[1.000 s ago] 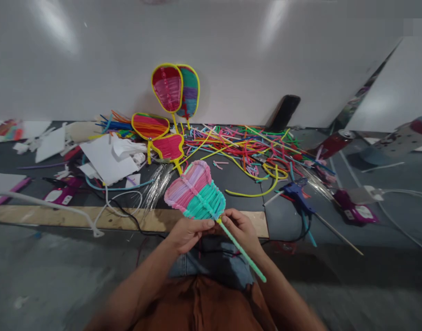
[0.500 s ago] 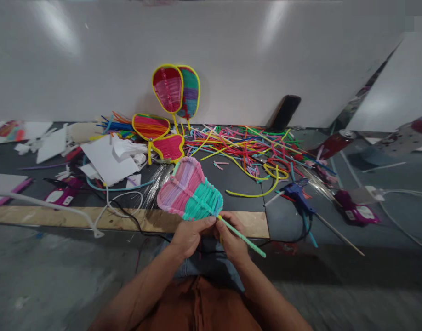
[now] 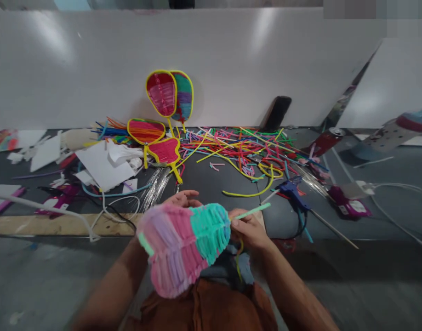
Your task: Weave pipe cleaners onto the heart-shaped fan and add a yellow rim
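Note:
A heart-shaped hand fan (image 3: 193,239) wound from pink, lilac and turquoise pipe cleaners is tilted close to my body. My right hand (image 3: 250,230) pinches it where the pale green handle (image 3: 254,210) joins the turquoise end. From under that hand a yellow pipe cleaner (image 3: 239,257) dangles in a loose bend. Behind the fan's upper edge, my left hand (image 3: 183,198) shows only its outstretched fingers, apart from one another. The fan hides its palm, and I see nothing in it.
Finished yellow-rimmed fans (image 3: 161,94) lean on the white partition. Loose pipe cleaners (image 3: 228,147) cover the table's back. At right are a blue glue gun (image 3: 292,191), a phone (image 3: 279,112), a can (image 3: 330,140) and a bottle (image 3: 393,133). White paper (image 3: 105,163) and cables lie left.
The fan has turned and come nearer my body, its handle now pointing up to the right. My left hand has let go of its base and moved left behind it.

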`<state>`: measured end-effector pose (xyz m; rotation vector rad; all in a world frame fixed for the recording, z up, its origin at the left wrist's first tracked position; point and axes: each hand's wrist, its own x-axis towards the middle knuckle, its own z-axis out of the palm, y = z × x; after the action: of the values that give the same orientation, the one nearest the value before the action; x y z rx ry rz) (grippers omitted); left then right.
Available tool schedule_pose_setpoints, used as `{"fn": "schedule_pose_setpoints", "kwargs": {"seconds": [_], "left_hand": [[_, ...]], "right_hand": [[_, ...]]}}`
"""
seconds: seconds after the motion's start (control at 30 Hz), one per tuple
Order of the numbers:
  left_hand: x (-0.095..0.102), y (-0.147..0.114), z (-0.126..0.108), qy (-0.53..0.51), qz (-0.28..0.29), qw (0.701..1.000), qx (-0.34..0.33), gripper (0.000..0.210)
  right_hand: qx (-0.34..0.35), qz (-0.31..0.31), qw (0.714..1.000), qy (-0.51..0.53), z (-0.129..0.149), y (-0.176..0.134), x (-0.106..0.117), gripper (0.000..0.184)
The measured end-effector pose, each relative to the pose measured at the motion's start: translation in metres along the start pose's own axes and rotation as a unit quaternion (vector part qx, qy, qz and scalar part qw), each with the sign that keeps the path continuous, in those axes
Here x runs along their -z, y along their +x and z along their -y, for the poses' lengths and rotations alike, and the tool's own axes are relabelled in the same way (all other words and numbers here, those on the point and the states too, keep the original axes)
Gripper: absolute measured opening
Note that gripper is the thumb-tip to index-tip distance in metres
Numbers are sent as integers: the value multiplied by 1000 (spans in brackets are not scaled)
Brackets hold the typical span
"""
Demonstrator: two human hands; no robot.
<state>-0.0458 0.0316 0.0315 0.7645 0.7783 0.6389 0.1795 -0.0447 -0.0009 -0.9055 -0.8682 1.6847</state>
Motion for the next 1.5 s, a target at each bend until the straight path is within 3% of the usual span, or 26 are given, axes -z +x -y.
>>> {"fn": "schedule_pose_setpoints", "kwargs": {"seconds": [0.07, 0.17, 0.23, 0.33, 0.43, 0.53, 0.77, 0.9, 0.97, 1.03, 1.1, 1.17, 1.27, 1.37, 1.5], "left_hand": [[1, 2, -14, 20, 38, 998, 49, 35], [-10, 3, -30, 150, 76, 985, 40, 42], [-24, 3, -33, 258, 104, 960, 30, 40], [-42, 7, -26, 394, 130, 909, -49, 47], [-49, 10, -14, 474, 73, 869, -122, 42], [-46, 10, -6, 494, 48, 856, -144, 33], [-39, 9, 2, 449, 5, 881, -151, 24], [-39, 8, 3, 474, -6, 868, -149, 21], [-38, 8, 2, 486, -14, 862, -143, 22], [-38, 8, 1, 500, -22, 855, -136, 23], [-37, 9, 1, 523, -22, 842, -131, 23], [-38, 11, 1, 553, -12, 823, -130, 24], [-40, 13, 2, 602, 12, 786, -137, 24], [-42, 13, 3, 648, 36, 747, -142, 25], [-46, 10, 1, 679, 32, 722, -132, 21]], "right_hand": [[-17, 52, 995, -82, 11, 1, 7, 32], [-21, 84, 979, -184, 21, 6, 12, 30], [-20, 84, 975, -204, 23, 11, 12, 31], [-16, 74, 976, -206, 19, 18, 12, 33], [-26, 54, 985, -161, 14, 20, 13, 32], [-34, 41, 991, -121, 11, 19, 17, 34], [-16, 16, 985, -172, 9, 15, 12, 28], [32, 19, 961, -276, 11, 15, 9, 21], [77, 24, 927, -366, 13, 13, 10, 20], [113, 30, 875, -469, 18, 9, 8, 21], [124, 38, 795, -592, 24, 4, 4, 21], [117, 56, 696, -707, 32, -1, -3, 20], [131, 116, 575, -799, 45, -3, -15, 17], [182, 162, 524, -816, 53, 1, -21, 13], [231, 135, 519, -812, 57, 11, -20, 10]]}}
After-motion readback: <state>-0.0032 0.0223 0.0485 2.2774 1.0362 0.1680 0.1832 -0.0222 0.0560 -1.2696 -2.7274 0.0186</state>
